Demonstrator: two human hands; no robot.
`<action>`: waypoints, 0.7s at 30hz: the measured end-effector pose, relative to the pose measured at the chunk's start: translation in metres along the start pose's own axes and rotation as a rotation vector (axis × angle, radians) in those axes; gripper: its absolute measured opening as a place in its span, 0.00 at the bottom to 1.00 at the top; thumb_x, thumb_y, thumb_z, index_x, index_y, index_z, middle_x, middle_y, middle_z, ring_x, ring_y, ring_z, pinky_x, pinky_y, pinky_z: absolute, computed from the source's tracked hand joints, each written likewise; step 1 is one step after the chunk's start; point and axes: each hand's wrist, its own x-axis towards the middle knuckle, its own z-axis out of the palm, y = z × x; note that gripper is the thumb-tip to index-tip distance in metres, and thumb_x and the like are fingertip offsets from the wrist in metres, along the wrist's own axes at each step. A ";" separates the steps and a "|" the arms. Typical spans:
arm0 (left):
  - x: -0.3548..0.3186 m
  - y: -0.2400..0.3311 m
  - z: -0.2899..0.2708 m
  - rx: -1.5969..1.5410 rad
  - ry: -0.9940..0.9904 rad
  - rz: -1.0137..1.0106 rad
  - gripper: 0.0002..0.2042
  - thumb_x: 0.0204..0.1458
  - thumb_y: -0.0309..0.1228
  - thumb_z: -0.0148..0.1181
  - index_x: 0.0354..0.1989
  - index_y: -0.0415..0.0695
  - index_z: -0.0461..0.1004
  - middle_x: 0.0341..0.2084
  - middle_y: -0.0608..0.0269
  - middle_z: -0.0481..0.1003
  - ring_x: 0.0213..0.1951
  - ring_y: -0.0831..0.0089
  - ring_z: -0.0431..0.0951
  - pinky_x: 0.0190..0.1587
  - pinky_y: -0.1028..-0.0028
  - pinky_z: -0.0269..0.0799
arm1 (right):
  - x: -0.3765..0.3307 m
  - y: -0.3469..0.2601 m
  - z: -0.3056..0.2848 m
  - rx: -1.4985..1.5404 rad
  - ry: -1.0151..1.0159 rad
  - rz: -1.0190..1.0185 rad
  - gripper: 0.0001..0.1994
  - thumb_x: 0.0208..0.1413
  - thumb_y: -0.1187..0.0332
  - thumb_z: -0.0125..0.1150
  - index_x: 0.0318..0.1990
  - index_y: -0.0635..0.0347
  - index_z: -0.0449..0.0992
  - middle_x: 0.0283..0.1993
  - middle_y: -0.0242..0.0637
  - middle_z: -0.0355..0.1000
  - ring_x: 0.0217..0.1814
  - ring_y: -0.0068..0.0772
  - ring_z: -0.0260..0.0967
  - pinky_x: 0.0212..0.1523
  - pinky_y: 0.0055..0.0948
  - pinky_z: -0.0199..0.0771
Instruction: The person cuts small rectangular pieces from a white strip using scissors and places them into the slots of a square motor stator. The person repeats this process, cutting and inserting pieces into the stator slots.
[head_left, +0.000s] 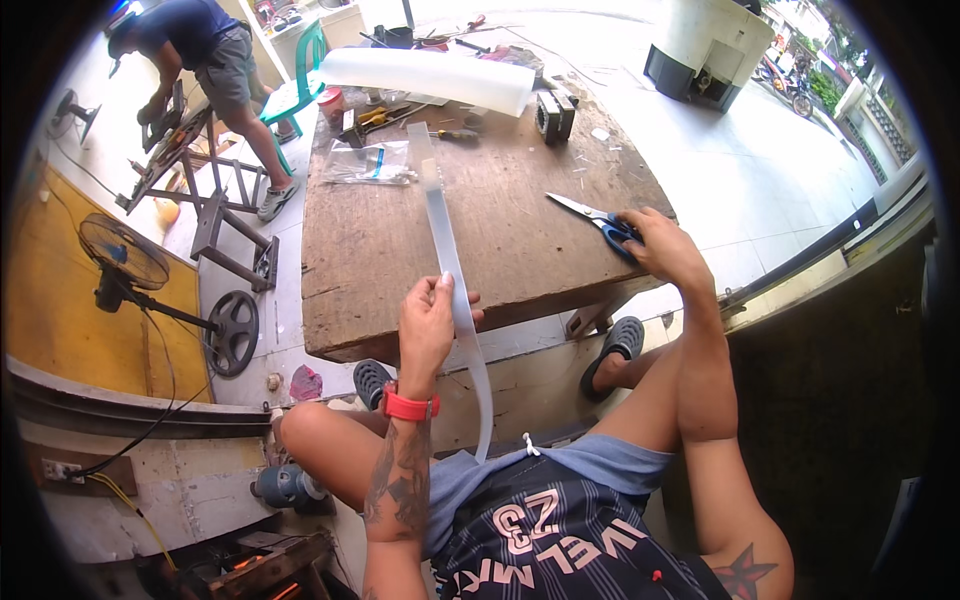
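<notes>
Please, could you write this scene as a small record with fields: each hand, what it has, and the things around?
Left hand: holds a translucent strip
Right hand: at the blue handles of the scissors; firmness of grip unclear
Strip: upper part over the tabletop, lower part hanging past the near edge toward the lap
Scissors: on the wooden table, blades pointing left
Far side of table: large translucent sheet, curled
Left side of table: clear plastic bag
Background left: another person, bending over

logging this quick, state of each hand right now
Left hand: closed, holding the translucent strip.
Right hand: at the blue-handled scissors; whether gripping, cannot be told.
</notes>
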 end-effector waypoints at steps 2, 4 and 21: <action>0.011 0.004 -0.001 0.052 0.004 0.049 0.17 0.73 0.38 0.50 0.45 0.32 0.74 0.34 0.47 0.85 0.30 0.65 0.88 0.30 0.71 0.83 | -0.001 -0.001 0.001 -0.018 0.013 -0.006 0.23 0.60 0.67 0.67 0.64 0.55 0.76 0.59 0.45 0.75 0.65 0.48 0.72 0.65 0.42 0.72; 0.024 0.006 0.003 0.075 -0.015 0.044 0.17 0.73 0.39 0.51 0.47 0.33 0.73 0.35 0.47 0.85 0.30 0.66 0.88 0.32 0.70 0.85 | -0.001 0.001 -0.001 -0.051 0.031 -0.017 0.22 0.61 0.69 0.67 0.64 0.55 0.76 0.59 0.44 0.76 0.63 0.48 0.74 0.63 0.41 0.74; 0.069 0.028 -0.017 0.133 0.042 0.125 0.14 0.74 0.39 0.50 0.51 0.39 0.72 0.37 0.53 0.84 0.31 0.70 0.85 0.31 0.71 0.83 | 0.021 0.014 0.003 -0.036 0.013 -0.023 0.22 0.57 0.66 0.71 0.59 0.58 0.78 0.55 0.47 0.80 0.61 0.48 0.77 0.60 0.43 0.75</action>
